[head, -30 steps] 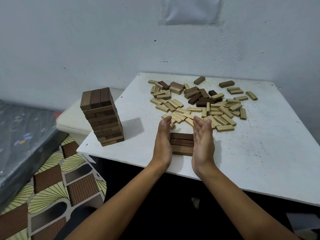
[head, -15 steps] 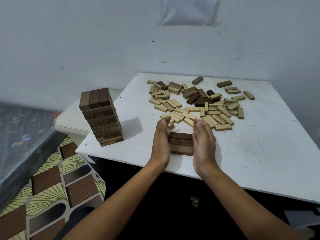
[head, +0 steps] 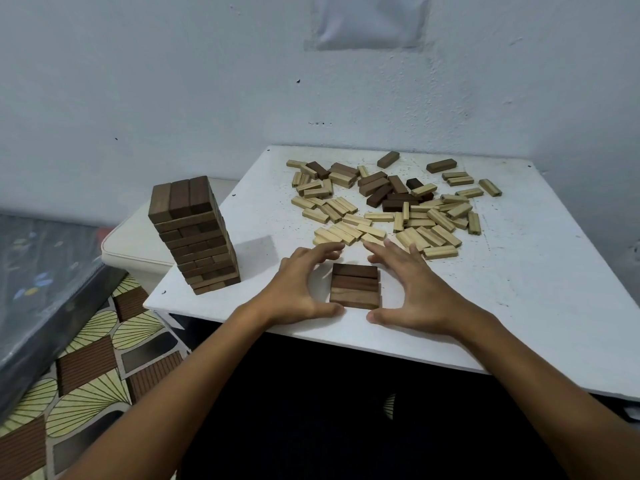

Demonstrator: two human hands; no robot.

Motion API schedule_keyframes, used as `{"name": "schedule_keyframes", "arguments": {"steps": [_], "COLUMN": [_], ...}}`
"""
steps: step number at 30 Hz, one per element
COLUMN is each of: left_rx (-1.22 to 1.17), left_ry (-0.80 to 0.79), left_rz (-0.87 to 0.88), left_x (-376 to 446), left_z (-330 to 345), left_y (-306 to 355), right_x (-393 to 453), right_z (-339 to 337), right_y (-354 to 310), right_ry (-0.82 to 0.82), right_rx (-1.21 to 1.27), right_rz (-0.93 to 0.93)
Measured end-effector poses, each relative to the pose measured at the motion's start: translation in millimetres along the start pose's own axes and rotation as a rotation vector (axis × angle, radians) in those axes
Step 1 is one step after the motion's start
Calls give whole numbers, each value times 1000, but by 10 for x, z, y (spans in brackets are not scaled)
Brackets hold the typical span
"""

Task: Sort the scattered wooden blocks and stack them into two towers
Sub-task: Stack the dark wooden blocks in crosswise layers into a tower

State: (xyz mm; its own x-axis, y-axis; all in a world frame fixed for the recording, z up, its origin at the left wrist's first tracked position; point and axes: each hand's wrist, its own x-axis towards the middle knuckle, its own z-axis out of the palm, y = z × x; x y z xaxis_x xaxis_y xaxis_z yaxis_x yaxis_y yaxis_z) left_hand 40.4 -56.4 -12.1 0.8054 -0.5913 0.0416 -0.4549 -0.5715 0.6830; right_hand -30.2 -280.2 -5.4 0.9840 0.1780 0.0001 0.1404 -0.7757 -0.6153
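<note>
A set of three dark blocks (head: 355,285) lies side by side as a flat square near the front edge of the white table (head: 526,306). My left hand (head: 298,289) and my right hand (head: 419,292) flank it with fingers spread. Both thumbs sit at its near corners, and the fingertips reach past its far edge without gripping it. A tall dark-block tower (head: 197,237) stands at the table's left front corner. A scattered pile of light and dark blocks (head: 398,209) covers the back middle of the table.
A white wall runs behind the table. A cream padded stool (head: 138,247) stands just left of the tower, and a dark mattress (head: 41,271) lies further left. The patterned floor (head: 90,375) shows below the table's front edge.
Both hands were pressed flat against the sides of the three dark blocks. They have since turned palm-down and spread, thumbs at the near corners. The view has shifted slightly.
</note>
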Motion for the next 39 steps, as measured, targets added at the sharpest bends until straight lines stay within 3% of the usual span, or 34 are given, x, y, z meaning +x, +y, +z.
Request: {"name": "schedule_keyframes", "arguments": {"steps": [7, 22, 24, 27, 29, 33, 39], "left_rx": [-46, -116, -206, -528, -755, -1019, -1094], "left_ry": [-1, 36, 100, 212, 258, 342, 391], "left_rz": [-8, 14, 42, 16, -42, -140, -168], "left_x": [6, -14, -42, -50, -24, 17, 39], "left_z": [-26, 18, 60, 148, 218, 319, 406], "left_y": [5, -24, 27, 169, 274, 446, 469], "right_x": [14, 4, -10, -19, -4, 15, 78], "right_z": [-10, 53, 102, 187, 276, 424, 489], "right_y": [-29, 38, -24, -251, -356, -474, -518], "right_ry": [75, 70, 153, 298, 370, 456, 529], "right_rx": [59, 138, 324, 792, 971, 1115, 1167], "right_rz": [-43, -17, -48, -47, -18, 22, 78]}}
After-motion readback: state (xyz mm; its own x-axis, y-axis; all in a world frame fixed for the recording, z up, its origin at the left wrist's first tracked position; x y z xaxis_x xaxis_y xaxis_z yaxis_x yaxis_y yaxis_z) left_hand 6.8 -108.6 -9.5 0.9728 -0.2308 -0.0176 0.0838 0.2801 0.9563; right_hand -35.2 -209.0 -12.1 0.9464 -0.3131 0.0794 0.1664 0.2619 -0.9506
